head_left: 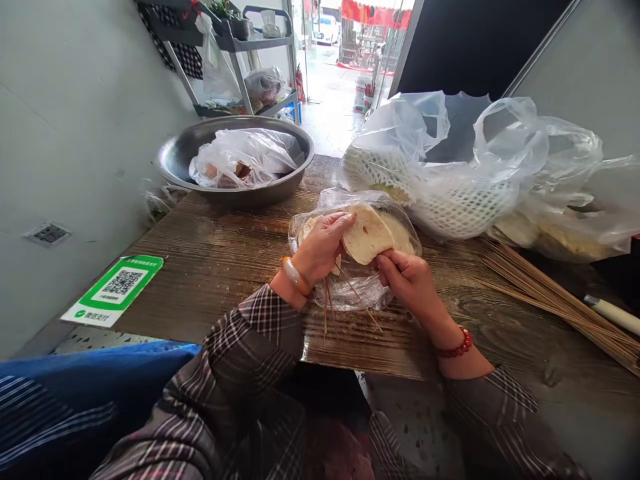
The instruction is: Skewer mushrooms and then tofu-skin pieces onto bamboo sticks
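Note:
A pale round flatbread (367, 235) is held up between both hands over an open clear plastic bag (350, 295) on the wooden table. My left hand (324, 248) pinches its upper left edge, and my right hand (406, 275) grips its lower right edge with thumb and fingers. More pale rounds (400, 233) lie in the bag behind it. Several thin sticks (326, 310) poke out from under my left hand toward the table's front edge. What their upper ends touch is hidden.
A steel basin (235, 195) with a bagged item stands at the back left. Plastic bags (465, 200) with white foam netting fill the back right. Long skewers (560, 293) and a pale-handled tool (613, 313) lie at right. A green QR card (117, 287) is at left.

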